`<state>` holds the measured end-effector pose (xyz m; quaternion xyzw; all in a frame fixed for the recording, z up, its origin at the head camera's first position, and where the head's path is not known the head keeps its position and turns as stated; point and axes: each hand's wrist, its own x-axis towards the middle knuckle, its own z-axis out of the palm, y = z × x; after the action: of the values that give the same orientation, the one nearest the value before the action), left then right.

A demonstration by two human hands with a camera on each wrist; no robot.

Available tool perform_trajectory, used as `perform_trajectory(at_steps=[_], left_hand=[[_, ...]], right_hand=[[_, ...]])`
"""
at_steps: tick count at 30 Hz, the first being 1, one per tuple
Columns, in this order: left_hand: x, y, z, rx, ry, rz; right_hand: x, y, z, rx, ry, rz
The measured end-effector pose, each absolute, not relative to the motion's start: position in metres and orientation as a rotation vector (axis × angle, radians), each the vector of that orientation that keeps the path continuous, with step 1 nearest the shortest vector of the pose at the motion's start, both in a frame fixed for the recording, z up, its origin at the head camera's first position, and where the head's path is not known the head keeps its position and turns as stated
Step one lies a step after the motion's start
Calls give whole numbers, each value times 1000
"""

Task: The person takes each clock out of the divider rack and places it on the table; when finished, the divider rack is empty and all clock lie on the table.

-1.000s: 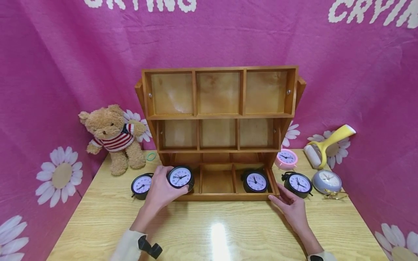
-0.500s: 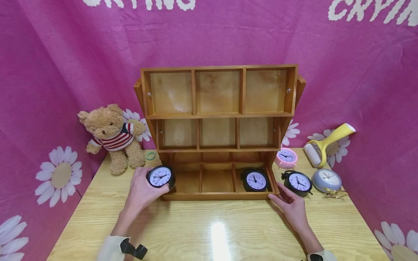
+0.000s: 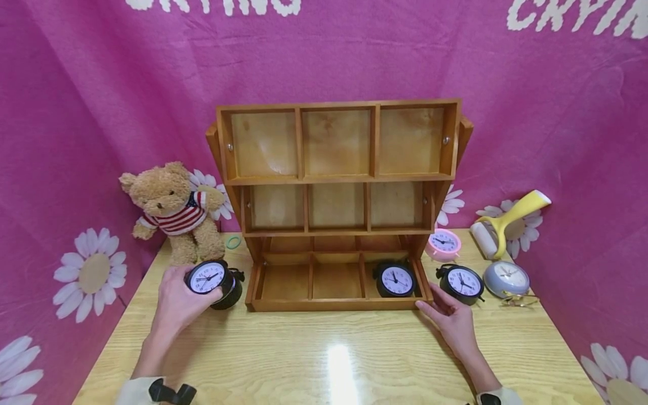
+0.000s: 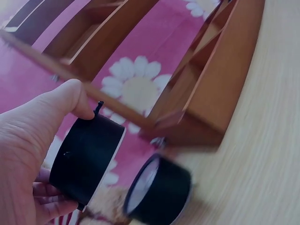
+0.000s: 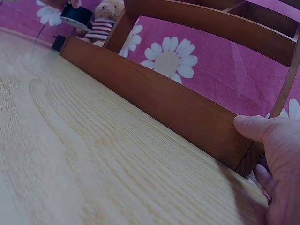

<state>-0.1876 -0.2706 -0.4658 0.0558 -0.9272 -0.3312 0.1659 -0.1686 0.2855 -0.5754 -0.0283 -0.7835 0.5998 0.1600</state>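
Observation:
My left hand (image 3: 177,301) holds a round black alarm clock (image 3: 206,278) by its rim, left of the wooden shelf (image 3: 339,305). In the left wrist view, this clock hangs above the table between thumb and fingers. Partly hidden behind it in the head view is a second black clock (image 4: 164,194), standing on the table. At the shelf's front right corner, my right hand (image 3: 453,326) grips the wood, thumb on the front board and fingers round the side. Another black alarm clock (image 3: 396,280) sits in the bottom right compartment.
Right of the shelf stand a black clock (image 3: 462,284), a pink clock (image 3: 443,245), a grey-blue clock (image 3: 506,279), gold-rimmed glasses (image 3: 520,301) and a yellow lint roller (image 3: 511,222). A teddy bear (image 3: 174,211) sits back left, near a green ring (image 3: 233,242).
My left hand has carried its clock leftward, out from over the bottom left compartment and past the shelf's left end. The right hand has stayed at the corner.

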Motion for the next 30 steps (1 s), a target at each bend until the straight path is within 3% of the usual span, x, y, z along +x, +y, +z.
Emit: perform_trajectory(at_steps=[12,30], left_hand=[[-189,-327,-466,125,-2639,-819],[-191,-361,-503,172,-2720,-796]], right_hand=[[-171,286,-577,-90,-2226,1699],[-169,284,-574,-104,-2222,1729]])
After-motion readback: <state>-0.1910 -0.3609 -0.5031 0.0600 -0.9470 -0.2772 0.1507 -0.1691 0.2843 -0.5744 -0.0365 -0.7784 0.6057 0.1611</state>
